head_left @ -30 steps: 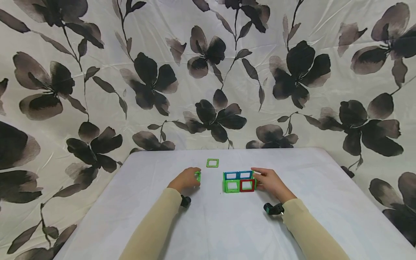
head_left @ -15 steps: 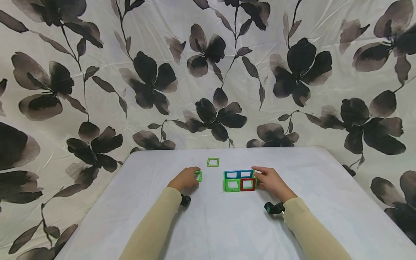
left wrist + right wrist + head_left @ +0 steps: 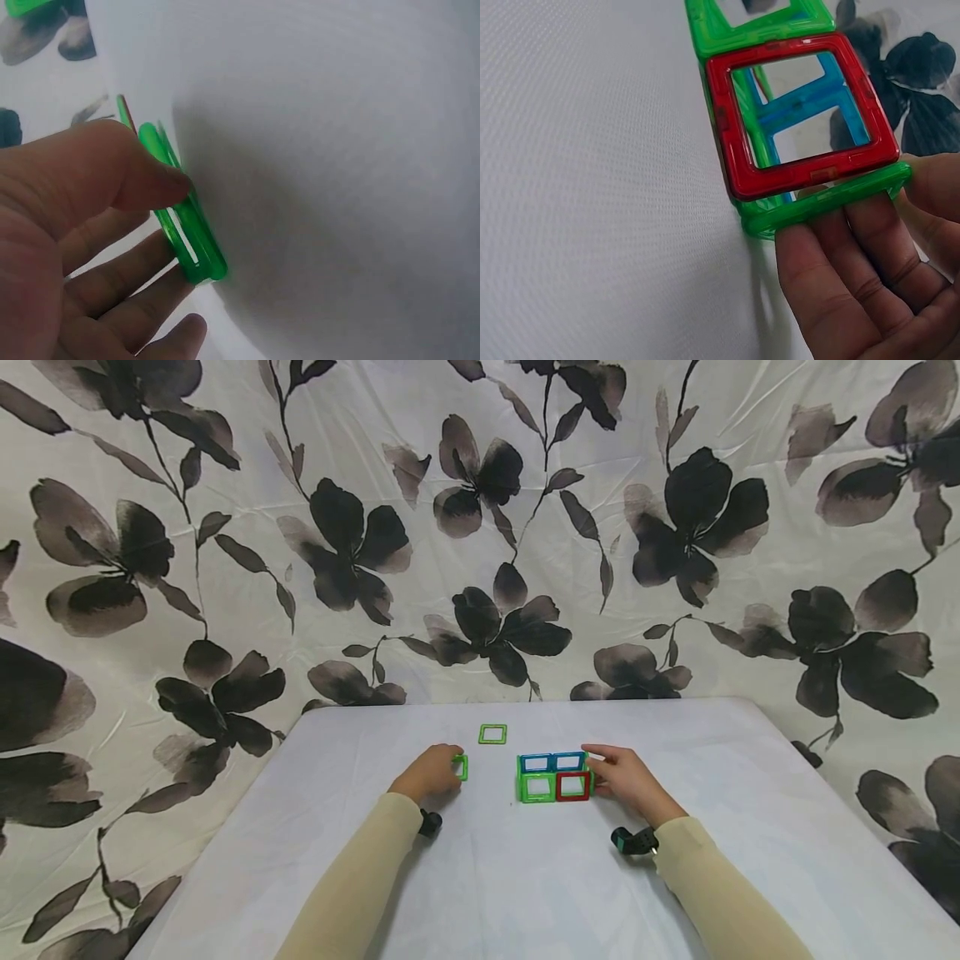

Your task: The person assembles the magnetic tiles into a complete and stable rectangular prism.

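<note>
My left hand (image 3: 429, 774) pinches a green square magnetic tile (image 3: 196, 232), its thumb on the near face and fingers behind, to the left of a small box. That box (image 3: 555, 777) is built of magnetic tiles: a red tile (image 3: 724, 112) and a green tile on the near side, blue tiles (image 3: 536, 763) further back, and green tiles at the ends. At the right end of the box, my right hand (image 3: 624, 783) holds the green end tile (image 3: 832, 199), fingers against its outer face and thumb at its edge. Part of the left tile is hidden by the fingers.
A loose green square tile (image 3: 492, 734) lies flat near the back of the white table (image 3: 510, 877), behind the gap between left hand and box. A floral cloth (image 3: 495, 552) hangs behind the table. Each wrist wears a small black camera (image 3: 633, 841).
The green tile in my left hand has shifted slightly right and shows a little more past the fingers. My right hand stays at the end of the box.
</note>
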{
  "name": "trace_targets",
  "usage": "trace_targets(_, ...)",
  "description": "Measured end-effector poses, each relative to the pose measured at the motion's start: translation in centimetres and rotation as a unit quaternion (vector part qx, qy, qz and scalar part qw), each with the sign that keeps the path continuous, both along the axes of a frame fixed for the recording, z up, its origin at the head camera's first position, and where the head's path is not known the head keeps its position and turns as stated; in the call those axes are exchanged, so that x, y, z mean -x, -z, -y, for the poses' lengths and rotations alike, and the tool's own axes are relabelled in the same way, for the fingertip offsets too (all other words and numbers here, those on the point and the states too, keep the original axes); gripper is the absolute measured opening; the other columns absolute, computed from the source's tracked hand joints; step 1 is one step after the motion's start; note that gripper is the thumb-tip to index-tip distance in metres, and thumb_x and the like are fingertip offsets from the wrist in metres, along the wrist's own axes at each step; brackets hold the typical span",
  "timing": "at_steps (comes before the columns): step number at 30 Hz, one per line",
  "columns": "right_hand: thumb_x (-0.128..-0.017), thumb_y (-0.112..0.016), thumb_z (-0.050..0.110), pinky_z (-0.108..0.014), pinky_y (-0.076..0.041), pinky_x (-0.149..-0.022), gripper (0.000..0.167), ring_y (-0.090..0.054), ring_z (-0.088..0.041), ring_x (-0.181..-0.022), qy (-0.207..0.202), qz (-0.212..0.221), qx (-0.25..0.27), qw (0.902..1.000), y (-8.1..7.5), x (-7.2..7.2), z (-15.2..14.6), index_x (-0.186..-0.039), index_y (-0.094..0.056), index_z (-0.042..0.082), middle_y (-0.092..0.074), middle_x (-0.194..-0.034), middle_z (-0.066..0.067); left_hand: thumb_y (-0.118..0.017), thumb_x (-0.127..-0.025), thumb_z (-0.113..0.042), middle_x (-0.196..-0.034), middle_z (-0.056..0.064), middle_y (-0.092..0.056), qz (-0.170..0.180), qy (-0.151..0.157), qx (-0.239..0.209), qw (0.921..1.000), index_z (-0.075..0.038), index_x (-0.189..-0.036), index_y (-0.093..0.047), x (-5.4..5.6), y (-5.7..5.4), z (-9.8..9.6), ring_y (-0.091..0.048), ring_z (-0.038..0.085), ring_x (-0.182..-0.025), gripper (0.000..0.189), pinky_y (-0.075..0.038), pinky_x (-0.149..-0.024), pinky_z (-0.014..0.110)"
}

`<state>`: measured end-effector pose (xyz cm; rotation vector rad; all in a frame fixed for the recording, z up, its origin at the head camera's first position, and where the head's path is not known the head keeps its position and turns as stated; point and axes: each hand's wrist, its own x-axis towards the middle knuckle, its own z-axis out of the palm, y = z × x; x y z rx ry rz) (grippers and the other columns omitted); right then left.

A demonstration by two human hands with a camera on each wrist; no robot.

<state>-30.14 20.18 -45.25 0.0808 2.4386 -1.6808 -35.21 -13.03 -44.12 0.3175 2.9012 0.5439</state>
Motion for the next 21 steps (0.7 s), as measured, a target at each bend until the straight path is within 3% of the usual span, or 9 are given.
trace_targets(11,-0.101,-0.05,0.029,-0.037,-0.058,-0.085,0.045,-0.067,-0.021,-0.099,-0.004,-0.034,-0.053,0.998,-0.1,-0.3,0.2,-0.144,-0.047,0.016,-0.061,-0.127,-0.018,-0.073,-0.08,-0.016,-0.136,0.017,-0.054,-0.013,0.015,-0.002,0.9998,0.001,-0.137,-0.05,0.1,-0.7,0.0,-0.051,0.029,-0.124,0.064,-0.039,-0.111,0.044)
trace_targets(16,-0.1,-0.053,0.029,-0.037,-0.057,-0.085,0.046,-0.068,-0.018,-0.09,-0.002,-0.048,-0.072,0.9963,0.0,-0.1,0.1,-0.143,-0.046,0.013,-0.064,-0.118,-0.018,-0.077,-0.078,-0.02,-0.132,0.017,-0.056,-0.015,0.017,0.005,0.9997,0.001,-0.136,-0.052,-0.1,-1.1,-0.1,-0.053,0.028,-0.118,0.067,-0.042,-0.108,0.044)
trace_targets(21,-0.1,-0.053,0.029,-0.036,-0.058,-0.084,0.046,-0.068,-0.017,-0.089,-0.006,-0.051,-0.069,0.9963,0.1,0.0,0.0,-0.142,-0.049,0.01,-0.064,-0.122,-0.019,-0.077,-0.077,-0.021,-0.132,0.018,-0.056,-0.023,0.03,-0.001,0.9993,0.002,-0.135,-0.052,-0.7,-1.7,-0.4,-0.053,0.029,-0.121,0.067,-0.042,-0.108,0.044)
